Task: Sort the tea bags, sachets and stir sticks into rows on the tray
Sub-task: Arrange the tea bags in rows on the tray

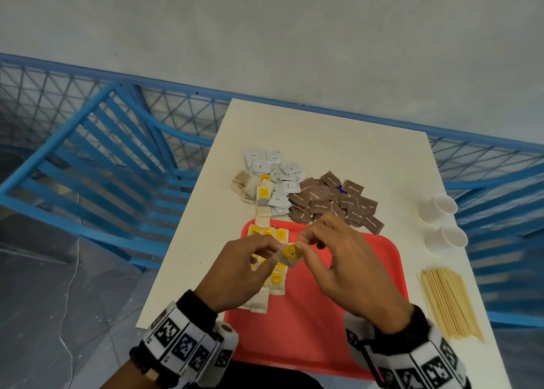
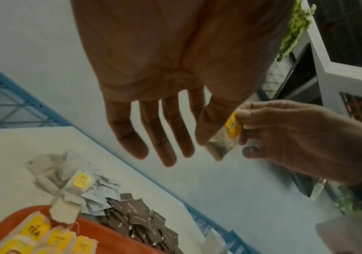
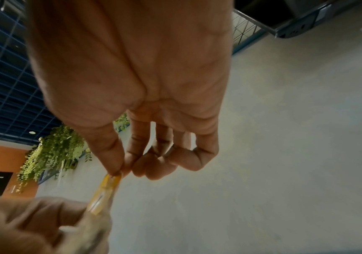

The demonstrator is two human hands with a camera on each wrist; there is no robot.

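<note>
Both hands hold one tea bag [image 1: 290, 254] with a yellow tag above the red tray [image 1: 338, 330]. My left hand [image 1: 266, 250] pinches the bag's paper pouch [image 2: 221, 146] between thumb and forefinger, its other fingers straight. My right hand [image 1: 309, 246] pinches the yellow tag [image 3: 107, 187] with thumb and forefinger, the rest curled. Several yellow-tagged tea bags [image 1: 276, 279] lie in rows on the tray's left side. Beyond the tray lie loose tea bags [image 1: 250, 188], white sachets [image 1: 276, 171] and brown sachets [image 1: 332, 203]. Wooden stir sticks [image 1: 450, 303] lie right of the tray.
Two white cups [image 1: 438, 207] [image 1: 447, 238] lie on their sides at the table's right edge. The white table [image 1: 323, 132] has a blue chair [image 1: 97, 165] at its left and blue mesh fencing behind. The tray's right half is bare red.
</note>
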